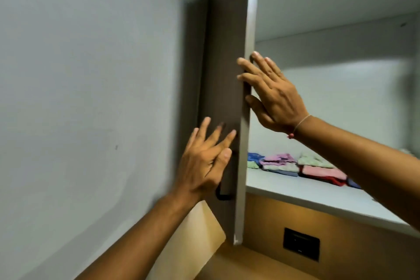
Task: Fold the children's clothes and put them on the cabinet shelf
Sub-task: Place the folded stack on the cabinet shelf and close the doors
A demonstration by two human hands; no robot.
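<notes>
Matte brown cabinet door (pixel 227 63) at 12 o'clock, right hand (pixel 276 98) flat, straight fingers (pixel 250 67) seemingly pressing its edge, left hand (pixel 203 163) splayed, holding nothing, folded pastel clothes (pixel 295 165) on smooth pale shelf (pixel 318 200), 4 o'clock.

Right hand (pixel 272 95) touches cabinet door (pixel 225 52); left hand (pixel 204 161) splayed.

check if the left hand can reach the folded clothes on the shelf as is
Probably not: the open cabinet door stands between the left hand and the folded clothes.
</notes>
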